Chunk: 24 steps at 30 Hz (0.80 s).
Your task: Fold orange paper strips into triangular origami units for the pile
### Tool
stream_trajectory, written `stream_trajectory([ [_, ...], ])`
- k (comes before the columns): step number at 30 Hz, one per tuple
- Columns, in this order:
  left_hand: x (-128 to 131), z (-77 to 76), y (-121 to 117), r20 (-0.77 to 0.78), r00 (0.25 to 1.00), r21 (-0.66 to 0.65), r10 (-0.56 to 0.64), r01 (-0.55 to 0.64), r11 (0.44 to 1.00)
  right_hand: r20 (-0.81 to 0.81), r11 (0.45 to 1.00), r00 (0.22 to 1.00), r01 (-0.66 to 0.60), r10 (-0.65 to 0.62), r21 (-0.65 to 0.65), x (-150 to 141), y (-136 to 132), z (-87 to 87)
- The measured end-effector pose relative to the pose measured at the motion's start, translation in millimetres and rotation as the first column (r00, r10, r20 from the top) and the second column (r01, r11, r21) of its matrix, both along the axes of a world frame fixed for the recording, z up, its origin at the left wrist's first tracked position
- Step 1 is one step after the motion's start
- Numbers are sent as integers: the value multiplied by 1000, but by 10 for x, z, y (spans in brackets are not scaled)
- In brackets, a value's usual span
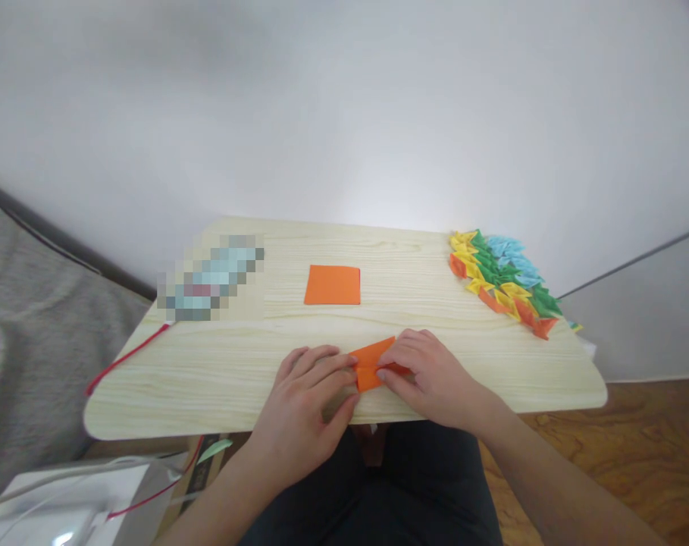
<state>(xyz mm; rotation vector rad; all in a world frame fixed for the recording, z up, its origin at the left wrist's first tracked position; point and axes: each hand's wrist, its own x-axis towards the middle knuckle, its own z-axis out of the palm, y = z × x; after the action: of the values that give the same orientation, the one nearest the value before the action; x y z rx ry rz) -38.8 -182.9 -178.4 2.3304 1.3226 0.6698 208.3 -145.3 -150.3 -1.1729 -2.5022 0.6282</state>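
An orange sheet of paper (370,377), creased and partly folded, lies near the front edge of the table between my two hands. My left hand (313,394) has its fingertips on the paper's left edge, with the thumb close to its lower left corner. From the right, my right hand (427,371) pinches the paper between thumb and fingers, hiding much of that side. Farther back on the table sits a flat stack of square orange paper (333,285), apart from both hands.
Several folded paper pieces (497,273) in yellow, green, blue and orange line the table's right side. A blurred-out, pale object (216,280) with a red cable (128,356) lies at the left. A white wall (344,114) stands behind the wooden table (208,394).
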Motion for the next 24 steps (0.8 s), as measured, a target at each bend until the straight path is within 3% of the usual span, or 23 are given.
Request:
stream_trajectory([
  [13,-8,25,-12,-22,987,-14,-158,157,987,-92,991,988,117,-123,-66,22,-107,-74],
  [24,1,-8,-43,20,993,3,-119,119,993,-124,978,974,180,-192,-103,-60,-15,-140],
])
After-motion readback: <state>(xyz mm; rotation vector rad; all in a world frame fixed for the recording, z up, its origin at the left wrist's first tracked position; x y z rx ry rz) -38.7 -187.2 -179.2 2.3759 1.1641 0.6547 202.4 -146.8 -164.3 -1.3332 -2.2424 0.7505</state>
